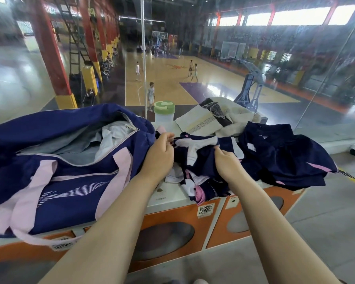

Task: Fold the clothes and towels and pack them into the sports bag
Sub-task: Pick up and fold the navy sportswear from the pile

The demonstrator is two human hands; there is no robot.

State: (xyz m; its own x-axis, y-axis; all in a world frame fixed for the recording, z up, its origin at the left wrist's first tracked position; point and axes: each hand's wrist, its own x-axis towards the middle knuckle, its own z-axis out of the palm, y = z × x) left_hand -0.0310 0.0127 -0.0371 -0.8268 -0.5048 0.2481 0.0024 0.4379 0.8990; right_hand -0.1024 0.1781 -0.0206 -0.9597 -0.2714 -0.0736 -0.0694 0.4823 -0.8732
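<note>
Your sports bag (55, 160) is smooth dark blue cloth with soft pink cloth straps and a thin grey lining inside. Its zipper (129, 128) looks like shiny metal. The jersey (201, 154) you pinch is thin, slick cloth in dark blue, white and pink. The shorts (285, 152) beside it look the same, a bit shiny. The towel (236, 117) behind is fluffy and matt. The bottle (164, 113) is cloudy plastic with a smooth green lid. The cabinet (176, 214) fronts are glossy orange.
</note>
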